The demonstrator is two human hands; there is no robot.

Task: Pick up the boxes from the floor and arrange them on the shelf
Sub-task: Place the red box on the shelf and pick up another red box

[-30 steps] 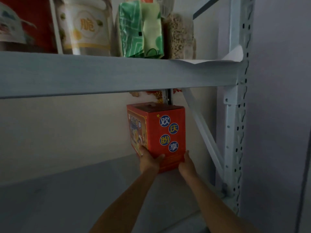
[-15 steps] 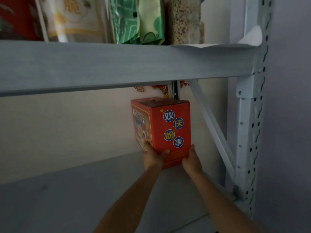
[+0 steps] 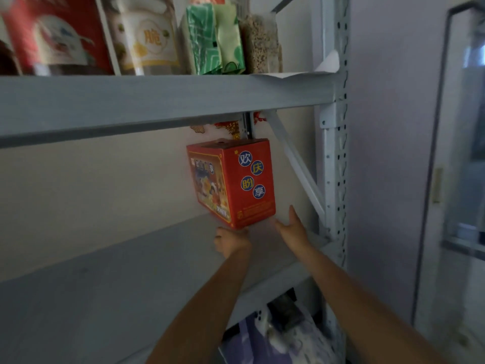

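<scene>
Plainly my right hand [image 3: 292, 225] is spread, fingers straight, with the red box [image 3: 236, 182] standing just to its left on the shelf [image 3: 131, 271]. My left hand [image 3: 232, 241] touches the box's near bottom corner, but I cannot tell whether it grips.

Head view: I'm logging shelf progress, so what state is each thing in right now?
red box, upright on the middle shelf, near the back wall.
left hand, at the box's lower front corner, grip unclear.
right hand, open, fingers straight, beside the box's lower right edge.
upper shelf, loaded with bags.
</scene>
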